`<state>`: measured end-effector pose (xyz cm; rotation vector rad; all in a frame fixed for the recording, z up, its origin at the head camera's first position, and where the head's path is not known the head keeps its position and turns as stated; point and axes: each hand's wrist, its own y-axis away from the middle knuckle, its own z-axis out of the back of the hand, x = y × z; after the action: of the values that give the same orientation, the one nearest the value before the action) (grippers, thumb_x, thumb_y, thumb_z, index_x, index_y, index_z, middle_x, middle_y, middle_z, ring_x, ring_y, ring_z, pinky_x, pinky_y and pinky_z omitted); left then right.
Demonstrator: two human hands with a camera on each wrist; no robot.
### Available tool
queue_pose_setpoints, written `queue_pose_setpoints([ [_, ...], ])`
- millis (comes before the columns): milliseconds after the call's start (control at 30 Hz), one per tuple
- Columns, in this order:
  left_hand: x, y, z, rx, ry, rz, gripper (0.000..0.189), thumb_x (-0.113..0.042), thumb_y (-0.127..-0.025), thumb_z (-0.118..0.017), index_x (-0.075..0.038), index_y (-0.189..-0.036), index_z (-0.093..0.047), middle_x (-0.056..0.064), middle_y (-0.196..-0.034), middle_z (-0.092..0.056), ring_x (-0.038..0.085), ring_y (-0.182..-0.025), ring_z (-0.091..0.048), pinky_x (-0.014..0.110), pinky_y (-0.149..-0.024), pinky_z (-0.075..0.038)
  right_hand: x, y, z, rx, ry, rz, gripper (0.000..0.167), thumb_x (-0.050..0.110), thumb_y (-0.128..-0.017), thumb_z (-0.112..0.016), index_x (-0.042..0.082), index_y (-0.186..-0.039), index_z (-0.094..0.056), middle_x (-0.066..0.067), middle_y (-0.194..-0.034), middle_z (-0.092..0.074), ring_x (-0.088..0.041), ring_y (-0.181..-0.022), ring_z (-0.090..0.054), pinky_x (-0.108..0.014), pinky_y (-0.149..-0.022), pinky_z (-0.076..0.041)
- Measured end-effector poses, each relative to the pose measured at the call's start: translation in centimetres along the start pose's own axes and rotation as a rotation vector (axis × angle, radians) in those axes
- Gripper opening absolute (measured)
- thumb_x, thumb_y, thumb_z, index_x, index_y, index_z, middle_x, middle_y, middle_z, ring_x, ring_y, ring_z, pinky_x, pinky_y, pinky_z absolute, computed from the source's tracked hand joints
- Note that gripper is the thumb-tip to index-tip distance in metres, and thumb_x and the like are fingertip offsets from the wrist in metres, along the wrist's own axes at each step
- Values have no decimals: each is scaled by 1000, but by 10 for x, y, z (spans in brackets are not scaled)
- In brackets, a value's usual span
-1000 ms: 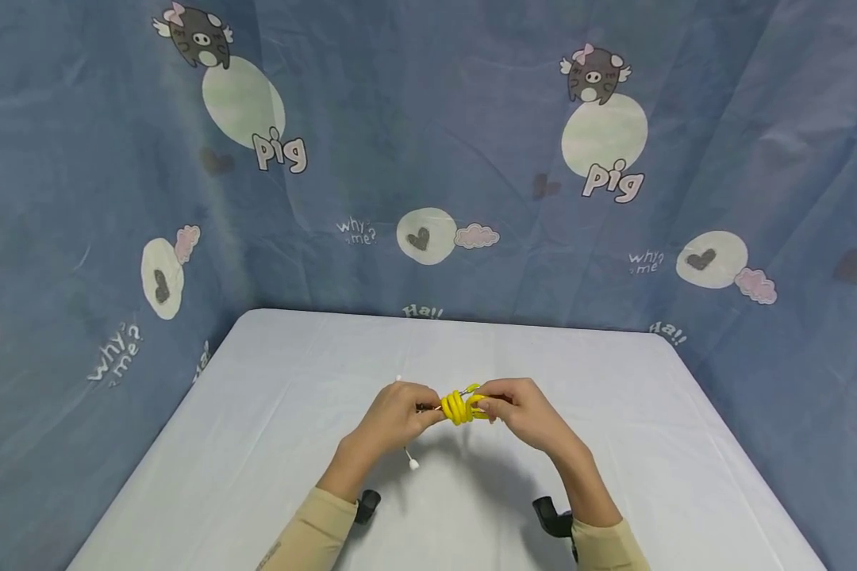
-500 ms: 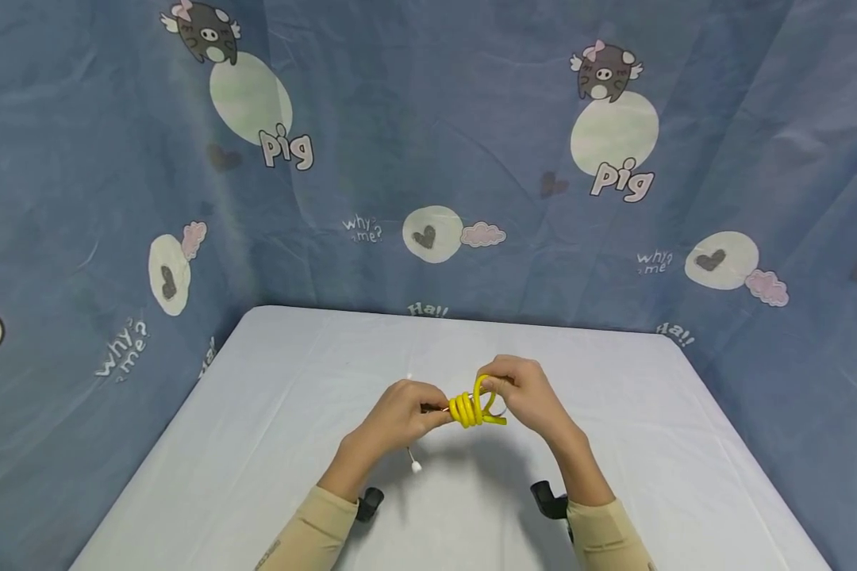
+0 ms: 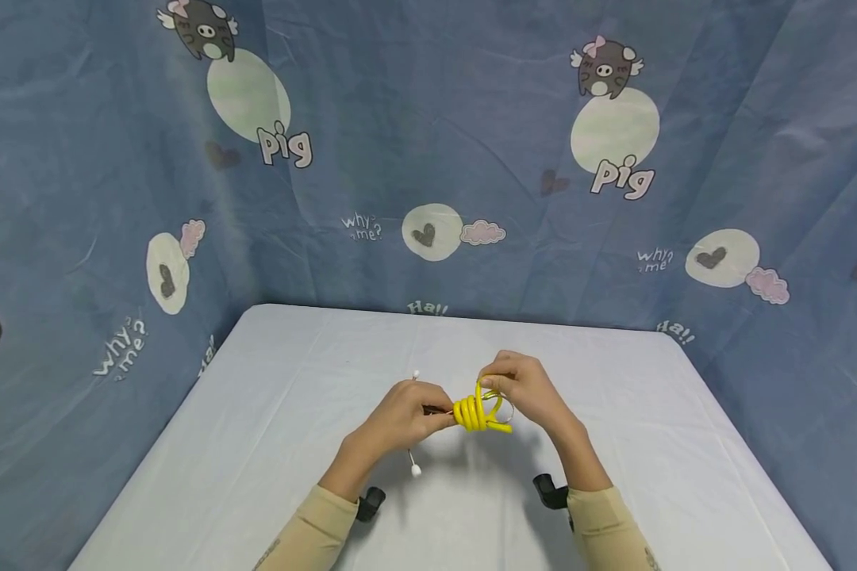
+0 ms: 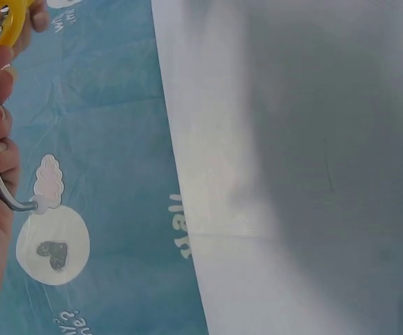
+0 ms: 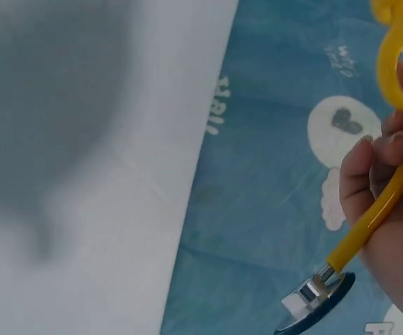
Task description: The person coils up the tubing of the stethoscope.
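Observation:
Both hands hold a stethoscope above the table, its yellow tubing [image 3: 469,413] wound in several turns around the metal part. My left hand [image 3: 400,416] grips the metal ear tubes to the left of the coil. White ear tips [image 3: 416,470] stick out on either side of that hand. At the coil's right end, my right hand [image 3: 523,388] pinches a raised loop of tubing between thumb and fingers. In the right wrist view, a length of yellow tube passes that hand down to the chestpiece [image 5: 312,301], silver with a dark rim.
A white-covered table [image 3: 314,357] lies beneath the hands. Behind and beside it hangs a blue curtain [image 3: 371,143] with pig prints. Black curved mounts [image 3: 370,504] show near both wrists.
My right hand has moved up and slightly away from the coil, drawing out a taller loop of yellow tubing. My left hand keeps its grip, shifted slightly right.

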<state>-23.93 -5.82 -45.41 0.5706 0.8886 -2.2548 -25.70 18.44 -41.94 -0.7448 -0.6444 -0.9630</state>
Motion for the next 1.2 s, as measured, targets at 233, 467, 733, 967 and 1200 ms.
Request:
queue_pose_setpoints([
  [233,-2,-1,-3,6,66,-8,4,-24,-88,-76,-21,-88,-79,-12,-82,-73,-2,-66,-58,18,-61,-51,-14,-2,4,68,-47,-72,19,23,-92,-70,7,-94,-79,-8,-85,-69,-18,-74,-57,-29,-68,-49],
  [467,-3,-1,-9,6,184,-2,4,-22,-89,-76,-22,-90,-79,-8,-83,-73,0,-67,-60,21,-62,-53,-27,0,0,106,-138,-150,21,23,-94,-67,4,-93,-76,-12,-93,-72,-20,-81,-63,-33,-73,-53],
  [733,-3,-1,-15,-51,227,57,5,-25,-90,-75,-24,-90,-79,-8,-83,-72,2,-67,-60,23,-62,-53,-38,8,-12,57,-318,-202,20,18,-98,-60,0,-95,-70,-9,-86,-66,-15,-74,-60,-28,-68,-53],
  [967,-2,-3,-13,-177,252,78,5,-22,-88,-76,-20,-92,-80,-5,-81,-73,5,-67,-62,23,-61,-54,-38,14,-23,42,-490,-191,18,7,-99,-53,-5,-96,-65,-7,-101,-66,-15,-79,-61,-30,-69,-56],
  [1200,-1,-4,-10,-235,208,116,4,-21,-87,-77,-20,-89,-80,-8,-81,-73,4,-67,-63,24,-60,-54,-34,20,-28,14,-506,-250,22,5,-97,-52,-5,-108,-68,-18,-94,-67,-20,-74,-59,-35,-70,-55],
])
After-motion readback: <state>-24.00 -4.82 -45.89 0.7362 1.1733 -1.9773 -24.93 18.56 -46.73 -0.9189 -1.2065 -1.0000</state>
